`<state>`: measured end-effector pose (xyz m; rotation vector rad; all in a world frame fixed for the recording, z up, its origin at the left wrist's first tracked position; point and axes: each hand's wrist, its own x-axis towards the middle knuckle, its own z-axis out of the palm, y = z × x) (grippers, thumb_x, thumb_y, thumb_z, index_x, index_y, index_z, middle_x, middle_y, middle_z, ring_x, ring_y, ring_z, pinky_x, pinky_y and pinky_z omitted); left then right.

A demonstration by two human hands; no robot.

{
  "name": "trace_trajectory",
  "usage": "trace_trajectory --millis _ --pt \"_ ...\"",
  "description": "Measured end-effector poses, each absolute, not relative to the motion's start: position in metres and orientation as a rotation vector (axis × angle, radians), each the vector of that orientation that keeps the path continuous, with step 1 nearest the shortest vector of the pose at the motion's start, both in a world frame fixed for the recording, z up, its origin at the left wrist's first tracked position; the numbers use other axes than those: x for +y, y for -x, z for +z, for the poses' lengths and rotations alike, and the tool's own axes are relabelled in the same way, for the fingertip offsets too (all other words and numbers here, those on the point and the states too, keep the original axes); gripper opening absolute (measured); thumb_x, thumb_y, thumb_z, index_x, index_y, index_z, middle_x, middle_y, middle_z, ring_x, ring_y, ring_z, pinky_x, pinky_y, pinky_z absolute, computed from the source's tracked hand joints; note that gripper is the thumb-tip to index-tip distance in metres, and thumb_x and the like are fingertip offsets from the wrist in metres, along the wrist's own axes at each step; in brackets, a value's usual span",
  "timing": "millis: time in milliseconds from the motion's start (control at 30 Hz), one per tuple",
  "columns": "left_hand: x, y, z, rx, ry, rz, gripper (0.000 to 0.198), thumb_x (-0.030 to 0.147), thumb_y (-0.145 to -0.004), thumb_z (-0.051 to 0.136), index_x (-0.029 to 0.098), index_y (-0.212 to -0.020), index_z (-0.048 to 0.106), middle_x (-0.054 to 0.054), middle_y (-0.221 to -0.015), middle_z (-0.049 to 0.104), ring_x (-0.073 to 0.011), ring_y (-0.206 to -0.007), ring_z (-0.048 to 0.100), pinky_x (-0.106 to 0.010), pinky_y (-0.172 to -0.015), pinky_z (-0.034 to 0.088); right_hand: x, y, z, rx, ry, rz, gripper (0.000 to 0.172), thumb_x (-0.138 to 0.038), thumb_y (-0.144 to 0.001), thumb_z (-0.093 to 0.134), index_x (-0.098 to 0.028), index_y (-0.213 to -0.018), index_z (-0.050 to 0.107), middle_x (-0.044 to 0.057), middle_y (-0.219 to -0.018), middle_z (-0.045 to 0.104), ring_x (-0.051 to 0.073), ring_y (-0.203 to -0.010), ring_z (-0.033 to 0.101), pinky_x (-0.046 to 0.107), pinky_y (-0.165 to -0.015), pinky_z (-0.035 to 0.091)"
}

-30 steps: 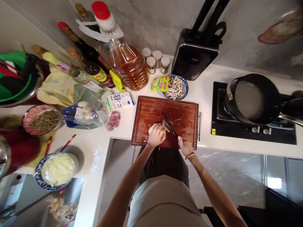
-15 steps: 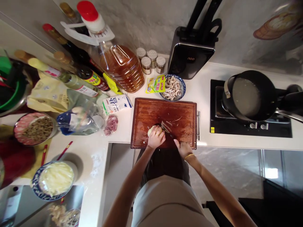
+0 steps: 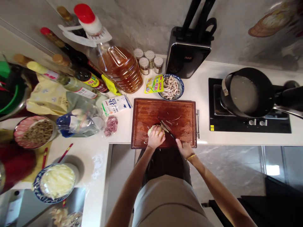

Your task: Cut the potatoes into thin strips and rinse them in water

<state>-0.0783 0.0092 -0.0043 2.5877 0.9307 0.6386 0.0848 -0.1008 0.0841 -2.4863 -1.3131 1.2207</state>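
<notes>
A dark red wooden cutting board [image 3: 180,110] lies on the white counter in front of me. My left hand [image 3: 155,140] is curled over a pale yellowish vegetable [image 3: 151,129] near the board's front edge, pressing it down. My right hand [image 3: 185,148] grips the handle of a knife [image 3: 167,130], whose blade lies against the vegetable's right side. A few thin cut slices [image 3: 165,124] sit just beyond the blade.
A blue-rimmed bowl of sliced mushrooms [image 3: 171,87] and a knife block [image 3: 187,58] stand behind the board. A black pan [image 3: 247,93] sits on the hob at right. Oil jug [image 3: 115,63], bottles, packets and dishes of food [image 3: 55,181] crowd the left counter.
The knife blade has dropped lower and drawn back towards me against the vegetable. A few more slices lie on the board. My view has shifted slightly.
</notes>
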Motion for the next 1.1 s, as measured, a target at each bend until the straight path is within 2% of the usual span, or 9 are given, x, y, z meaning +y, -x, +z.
trace_trajectory --millis 67,200,433,600,767,833,967,1100 --pt "0.009 0.078 -0.004 0.931 -2.578 0.633 0.027 0.025 -0.077 0.055 0.02 -0.102 0.062 -0.012 -0.113 0.056 -0.0298 -0.12 0.044 -0.05 -0.103 0.036 -0.103 -0.083 0.084 -1.327 2.509 1.224 0.062 -0.052 -0.094 0.019 -0.014 -0.098 0.068 0.015 -0.098 0.069 0.023 -0.096 0.064 0.029 -0.084 0.042" --pt "0.009 0.078 -0.004 0.926 -2.587 0.62 0.025 0.025 -0.077 0.056 0.021 -0.1 0.063 -0.011 -0.112 0.056 -0.0298 -0.12 0.044 -0.051 -0.102 0.036 -0.103 -0.081 0.083 -1.329 2.563 1.268 0.062 -0.053 -0.093 0.019 -0.015 -0.098 0.069 0.015 -0.094 0.07 0.023 -0.097 0.064 0.029 -0.084 0.043" --pt "0.009 0.078 -0.004 0.933 -2.619 0.624 0.02 0.026 -0.077 0.056 0.021 -0.094 0.064 -0.011 -0.112 0.056 -0.0299 -0.118 0.046 -0.05 -0.101 0.039 -0.095 -0.076 0.084 -1.316 2.738 1.327 0.071 -0.061 -0.09 0.017 -0.014 -0.091 0.07 0.019 -0.088 0.07 0.026 -0.089 0.066 0.032 -0.077 0.045" --pt "0.01 0.077 -0.003 0.931 -2.583 0.615 0.018 0.026 -0.077 0.056 0.021 -0.092 0.065 -0.011 -0.111 0.058 -0.0305 -0.119 0.045 -0.053 -0.101 0.038 -0.094 -0.07 0.067 -1.364 2.662 1.235 0.058 -0.052 -0.093 0.024 -0.014 -0.101 0.067 0.016 -0.093 0.07 0.023 -0.09 0.066 0.029 -0.079 0.044" --pt "0.01 0.078 -0.003 0.929 -2.577 0.625 0.03 0.026 -0.077 0.055 0.022 -0.107 0.062 -0.011 -0.112 0.057 -0.0302 -0.119 0.046 -0.053 -0.101 0.037 -0.096 -0.081 0.062 -1.235 2.485 1.232 0.074 -0.052 -0.094 0.007 -0.016 -0.073 0.069 0.01 -0.069 0.069 0.019 -0.074 0.065 0.025 -0.068 0.043" --pt "0.01 0.078 -0.004 0.928 -2.572 0.627 0.031 0.026 -0.078 0.054 0.022 -0.108 0.061 -0.011 -0.113 0.057 -0.0302 -0.119 0.046 -0.052 -0.101 0.038 -0.097 -0.085 0.068 -1.236 2.457 1.23 0.076 -0.053 -0.093 0.005 -0.017 -0.071 0.068 0.008 -0.065 0.067 0.018 -0.07 0.065 0.025 -0.065 0.042" --pt "0.009 0.079 -0.004 0.922 -2.581 0.623 0.03 0.026 -0.078 0.054 0.021 -0.106 0.062 -0.011 -0.114 0.056 -0.0299 -0.119 0.045 -0.051 -0.101 0.038 -0.101 -0.083 0.079 -1.309 2.462 1.206 0.07 -0.054 -0.093 0.012 -0.016 -0.079 0.069 0.01 -0.074 0.069 0.021 -0.075 0.065 0.027 -0.069 0.043" --pt "0.009 0.079 -0.003 0.926 -2.582 0.631 0.024 0.026 -0.077 0.055 0.021 -0.099 0.063 -0.011 -0.112 0.055 -0.0296 -0.119 0.045 -0.051 -0.102 0.037 -0.104 -0.075 0.079 -1.285 2.502 1.219 0.064 -0.053 -0.093 0.018 -0.015 -0.086 0.07 0.014 -0.08 0.07 0.023 -0.088 0.065 0.029 -0.079 0.043"
